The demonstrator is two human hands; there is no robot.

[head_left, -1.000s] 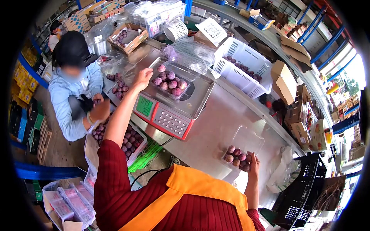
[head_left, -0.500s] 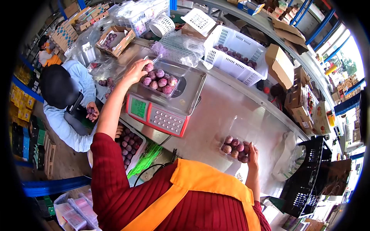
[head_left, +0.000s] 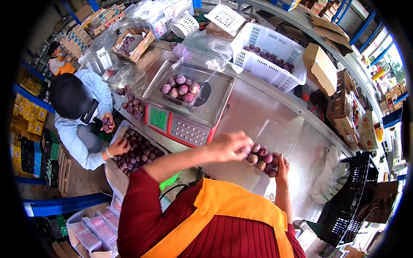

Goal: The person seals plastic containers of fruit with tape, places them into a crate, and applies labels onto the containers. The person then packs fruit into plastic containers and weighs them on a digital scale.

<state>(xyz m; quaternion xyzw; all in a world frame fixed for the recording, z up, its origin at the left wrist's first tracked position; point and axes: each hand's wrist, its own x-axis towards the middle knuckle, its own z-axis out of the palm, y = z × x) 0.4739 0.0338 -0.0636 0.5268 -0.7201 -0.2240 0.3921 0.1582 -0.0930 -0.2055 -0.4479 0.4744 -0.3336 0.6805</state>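
Note:
My left hand (head_left: pixel 232 146), its fingers bent together and blurred, is at the left side of a clear tray of plums (head_left: pixel 261 160) on the metal table. Whether it holds a plum cannot be made out. My right hand (head_left: pixel 282 167) is curled against the right edge of that same tray. A second clear tray of plums (head_left: pixel 182 90) rests on the steel pan of a red and grey scale (head_left: pixel 179 124), whose green display is lit.
A co-worker (head_left: pixel 81 112) reaches into a crate of plums (head_left: pixel 137 150) at the left. A white crate (head_left: pixel 269 56) with plums, bubble wrap (head_left: pixel 204 49) and a cardboard box (head_left: pixel 320 69) line the far side. A black crate (head_left: pixel 348 206) stands at the right.
My left hand has left the tray on the scale and moved right and down to the other tray. One plum is gone from the scale's tray. The co-worker's hand now shows over the crate.

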